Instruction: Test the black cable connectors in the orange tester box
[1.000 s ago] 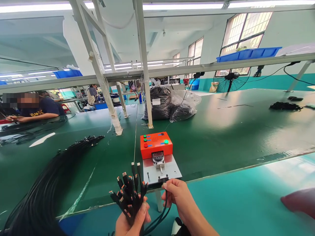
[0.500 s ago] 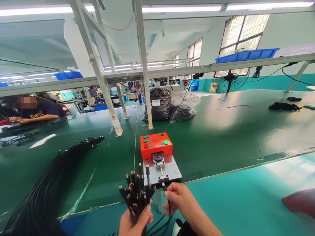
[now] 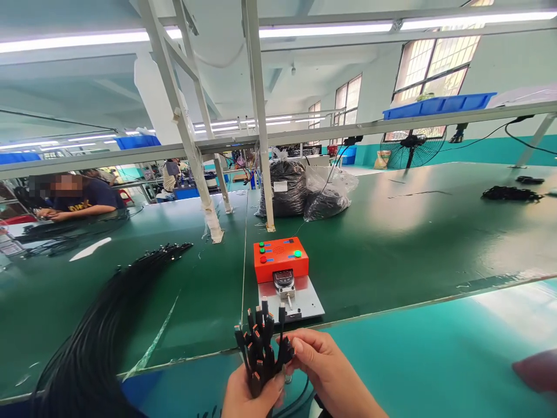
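A bunch of black USB cables stands upright in my left hand, which is closed round it below the plugs. Several plugs show orange at their tips. My right hand is closed in a pinch at the bunch's right side, on a cable beside the plugs; its fingers partly hide that cable's end. Just beyond both hands is an orange box with green and red buttons. In front of it, a small digital gauge sits on a metal plate, partly covered by the cables.
A long bundle of black cables lies on the green table at left. Plastic bags of black goods stand behind a white post. A person sits far left. A blue tray rests on the shelf.
My right hand has moved from near the metal plate's front edge, where it held a single cable plug, left to the bunch. The view has tilted slightly, shifting everything right.
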The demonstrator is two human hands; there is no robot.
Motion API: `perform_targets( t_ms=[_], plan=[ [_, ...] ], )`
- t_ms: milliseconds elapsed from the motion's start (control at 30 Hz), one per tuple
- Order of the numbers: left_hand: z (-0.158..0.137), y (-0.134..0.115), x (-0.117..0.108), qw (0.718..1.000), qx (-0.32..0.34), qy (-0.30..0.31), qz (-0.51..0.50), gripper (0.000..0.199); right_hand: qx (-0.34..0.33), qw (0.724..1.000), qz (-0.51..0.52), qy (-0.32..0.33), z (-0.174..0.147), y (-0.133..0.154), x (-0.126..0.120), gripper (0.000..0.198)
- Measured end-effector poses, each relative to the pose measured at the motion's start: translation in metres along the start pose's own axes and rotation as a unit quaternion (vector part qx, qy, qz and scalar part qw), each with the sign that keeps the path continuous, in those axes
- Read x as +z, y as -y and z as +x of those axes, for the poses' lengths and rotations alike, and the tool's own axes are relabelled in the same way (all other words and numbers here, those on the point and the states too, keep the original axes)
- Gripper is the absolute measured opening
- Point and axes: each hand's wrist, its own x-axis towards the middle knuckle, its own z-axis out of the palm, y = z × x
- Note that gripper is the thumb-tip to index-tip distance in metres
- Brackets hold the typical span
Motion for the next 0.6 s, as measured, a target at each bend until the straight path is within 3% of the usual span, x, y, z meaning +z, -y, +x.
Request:
perform_targets(
  t_ms=[233, 333, 467, 600],
  plan=[
    [0.007, 0.004, -0.001, 0.999, -0.023, -0.003, -0.047, 0.034, -0.008, 0.993, 0.108, 0.04, 0.005, -0.019, -0.002, 0.029],
    [0.008, 0.005, 0.001, 0.999, -0.025, -0.002, -0.03, 0.034, -0.021, 0.996, 0.085, 0.031, 0.007, -0.024, 0.002, 0.024],
    [0.007, 0.001, 0.0, 0.999, -0.013, -0.05, 0.008, 0.039, -0.06, 0.995, 0.018, -0.082, 0.004, -0.031, 0.001, 0.021],
    [0.007, -0.003, -0.003, 0.992, 0.013, -0.12, 0.048, 0.032, -0.007, 0.98, -0.012, -0.197, 0.005, -0.035, -0.01, 0.029]
  ],
)
